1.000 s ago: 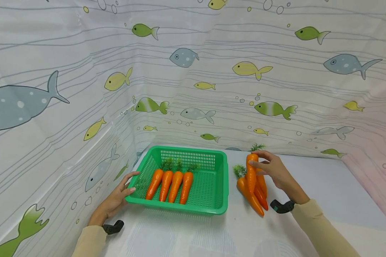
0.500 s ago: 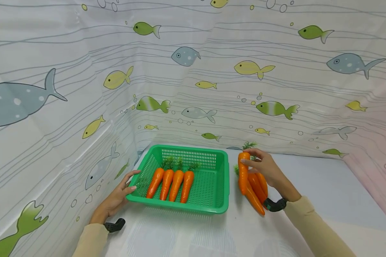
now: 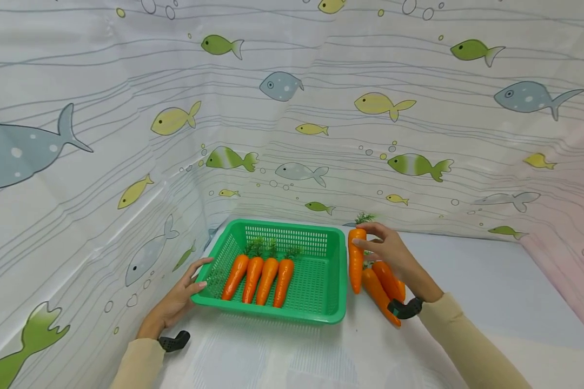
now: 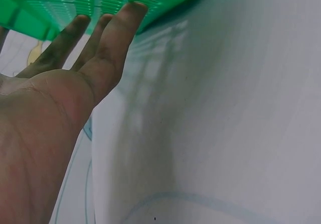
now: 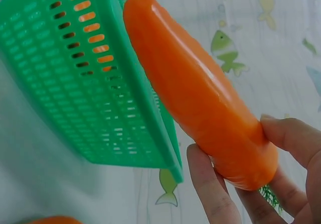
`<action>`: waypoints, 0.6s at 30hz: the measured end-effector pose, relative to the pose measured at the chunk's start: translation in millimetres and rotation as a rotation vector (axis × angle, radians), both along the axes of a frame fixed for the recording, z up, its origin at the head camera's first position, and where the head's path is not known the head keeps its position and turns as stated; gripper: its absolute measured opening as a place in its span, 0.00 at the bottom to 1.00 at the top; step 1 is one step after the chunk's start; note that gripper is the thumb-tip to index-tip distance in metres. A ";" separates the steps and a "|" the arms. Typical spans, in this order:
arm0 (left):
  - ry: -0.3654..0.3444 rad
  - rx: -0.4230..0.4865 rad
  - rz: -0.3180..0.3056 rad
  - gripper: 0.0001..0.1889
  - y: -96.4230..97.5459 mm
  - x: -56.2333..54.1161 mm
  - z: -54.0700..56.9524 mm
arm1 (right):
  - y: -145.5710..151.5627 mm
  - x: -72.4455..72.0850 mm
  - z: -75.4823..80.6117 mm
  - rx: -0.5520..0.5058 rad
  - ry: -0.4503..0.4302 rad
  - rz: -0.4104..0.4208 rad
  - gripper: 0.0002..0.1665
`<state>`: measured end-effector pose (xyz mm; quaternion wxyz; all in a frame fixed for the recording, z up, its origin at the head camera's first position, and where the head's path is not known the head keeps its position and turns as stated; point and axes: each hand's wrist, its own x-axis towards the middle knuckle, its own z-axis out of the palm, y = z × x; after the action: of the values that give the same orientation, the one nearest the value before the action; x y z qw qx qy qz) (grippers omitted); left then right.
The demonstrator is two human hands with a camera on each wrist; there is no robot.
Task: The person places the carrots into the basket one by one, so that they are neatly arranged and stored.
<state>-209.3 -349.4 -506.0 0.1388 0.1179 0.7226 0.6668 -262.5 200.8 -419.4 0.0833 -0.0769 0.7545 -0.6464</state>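
Note:
In the head view, a green plastic basket (image 3: 338,281) holds several orange carrots (image 3: 267,281) with leafy green tops. At its left end my left hand (image 3: 175,300) touches the basket with fairly straight fingers; the left wrist view shows fingertips (image 4: 134,10) against the slotted wall. My right hand (image 3: 389,251) pinches one carrot (image 3: 356,259) near its leafy top, beside the basket's right rim. That carrot hangs tip down in the head view. Up close in the right wrist view, thumb and fingers hold the carrot (image 5: 200,93) at its thick end.
Loose carrots (image 3: 382,294) lie on the white tabletop (image 3: 467,281) below my right hand, partly hidden by the hand and wrist camera. A fish-patterned sheet (image 3: 321,146) rises behind the table and along its left side.
My right hand has carried the carrot leftward from above the loose carrots to the basket's right rim. The left hand has stayed at the basket's left end.

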 end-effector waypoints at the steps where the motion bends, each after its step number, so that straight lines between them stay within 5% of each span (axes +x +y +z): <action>1: -0.003 -0.003 0.005 0.33 -0.2 0.3 -0.5 | -2.2 -0.1 0.4 -0.003 -0.001 0.007 0.37; 18: -0.018 0.027 -0.017 0.34 -0.1 -1.1 1.1 | -38.7 -5.4 7.4 -0.078 -0.006 0.059 0.33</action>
<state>-210.4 -349.5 -504.9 0.1492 0.1198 0.7114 0.6763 -267.9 162.0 -412.0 0.1014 -0.1004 0.7258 -0.6730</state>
